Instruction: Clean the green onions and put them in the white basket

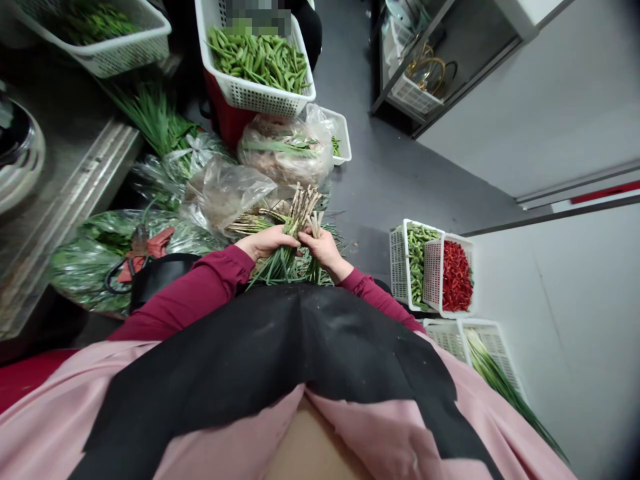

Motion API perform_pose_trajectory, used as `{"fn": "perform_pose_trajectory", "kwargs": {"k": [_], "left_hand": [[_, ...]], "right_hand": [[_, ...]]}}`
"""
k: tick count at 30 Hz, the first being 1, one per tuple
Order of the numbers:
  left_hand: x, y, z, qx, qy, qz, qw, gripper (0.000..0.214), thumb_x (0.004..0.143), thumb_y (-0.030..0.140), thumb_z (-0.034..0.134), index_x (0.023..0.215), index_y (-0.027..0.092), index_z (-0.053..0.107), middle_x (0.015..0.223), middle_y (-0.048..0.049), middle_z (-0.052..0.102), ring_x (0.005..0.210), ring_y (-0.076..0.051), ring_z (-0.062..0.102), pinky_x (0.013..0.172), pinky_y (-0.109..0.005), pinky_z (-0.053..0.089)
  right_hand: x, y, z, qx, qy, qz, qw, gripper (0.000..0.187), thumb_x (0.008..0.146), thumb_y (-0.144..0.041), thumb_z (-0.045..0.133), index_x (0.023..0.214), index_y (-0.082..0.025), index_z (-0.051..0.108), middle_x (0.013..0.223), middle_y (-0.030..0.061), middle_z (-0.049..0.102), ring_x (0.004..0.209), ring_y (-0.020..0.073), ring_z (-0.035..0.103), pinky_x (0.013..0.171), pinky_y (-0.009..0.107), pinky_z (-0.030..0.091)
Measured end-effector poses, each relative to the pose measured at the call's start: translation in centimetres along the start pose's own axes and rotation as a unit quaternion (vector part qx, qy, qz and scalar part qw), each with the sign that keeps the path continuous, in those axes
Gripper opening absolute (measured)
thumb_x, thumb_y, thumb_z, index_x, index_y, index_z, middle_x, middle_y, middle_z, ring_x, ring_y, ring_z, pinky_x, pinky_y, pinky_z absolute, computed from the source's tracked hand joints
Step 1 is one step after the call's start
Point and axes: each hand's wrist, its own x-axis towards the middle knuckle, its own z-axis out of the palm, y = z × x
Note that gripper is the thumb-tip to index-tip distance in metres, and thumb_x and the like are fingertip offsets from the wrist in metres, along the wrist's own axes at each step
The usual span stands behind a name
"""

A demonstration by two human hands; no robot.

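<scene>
Pink cloth [220,448] lies nearest the camera, with your black apron [250,340] over it. Just past the apron's far edge, your left hand [270,242] grasps a thick bunch of green stalks [301,205], pale ends pointing away from you; your right hand [326,249] pinches a smaller bundle [316,224] close beside it. Beyond your left wrist sits a plastic bag [225,190] (crumpled, contents hard to make out). Rightward, red peppers [457,277] lie within a white basket's [433,275] edges.
</scene>
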Motion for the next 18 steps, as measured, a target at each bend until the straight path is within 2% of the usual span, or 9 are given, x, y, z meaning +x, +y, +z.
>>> {"fn": "perform_pose_trajectory", "kwargs": {"k": [3,5,8,12,18], "left_hand": [[-0.1,0.3,-0.2,0.008,0.025,0.023,0.999,0.045,0.056,0.018,0.080,0.100,0.011,0.071,0.083,-0.0084,0.074,0.072,-0.020,0.067,0.076,-0.036,0.054],[-0.2,0.7,-0.3,0.014,0.056,0.045,0.997,0.039,0.055,0.019,0.080,0.093,0.012,0.072,0.085,-0.0080,0.074,0.076,-0.019,0.066,0.080,-0.036,0.053],[-0.3,0.9,-0.4,0.040,0.091,0.044,0.994,0.031,0.055,0.021,0.080,0.084,0.011,0.072,0.082,-0.0063,0.072,0.074,-0.017,0.064,0.080,-0.035,0.050],[0.1,0.1,0.2,0.097,0.102,0.043,0.989,0.031,0.052,0.022,0.083,0.077,0.012,0.069,0.075,-0.0029,0.069,0.071,-0.016,0.061,0.082,-0.035,0.048],[0.2,-0.3,0.8,0.099,0.100,0.038,0.989,0.040,0.048,0.022,0.085,0.084,0.013,0.070,0.083,-0.0038,0.071,0.078,-0.018,0.063,0.088,-0.038,0.046]], "right_hand": [[-0.1,0.1,-0.4,0.028,0.024,0.026,0.999,0.035,0.064,-0.036,0.078,0.069,-0.018,0.048,0.052,-0.0069,0.044,0.049,0.0067,0.040,0.045,0.021,0.032],[-0.4,0.1,-1.1,0.067,0.043,0.044,0.996,0.039,0.065,-0.038,0.078,0.069,-0.020,0.043,0.048,-0.0104,0.035,0.042,0.0042,0.030,0.041,0.020,0.024],[-0.7,0.0,-2.1,0.117,0.036,0.054,0.991,0.046,0.063,-0.042,0.078,0.071,-0.022,0.037,0.046,-0.0135,0.028,0.037,0.0017,0.019,0.038,0.020,0.016],[-1.0,0.2,-2.2,0.123,0.012,0.041,0.991,0.049,0.063,-0.046,0.078,0.073,-0.022,0.037,0.047,-0.0133,0.030,0.036,0.0016,0.020,0.037,0.020,0.017],[-0.9,0.8,-1.9,0.081,-0.006,0.037,0.996,0.049,0.061,-0.049,0.079,0.079,-0.021,0.043,0.048,-0.0129,0.035,0.035,0.0027,0.023,0.036,0.021,0.018]]}}
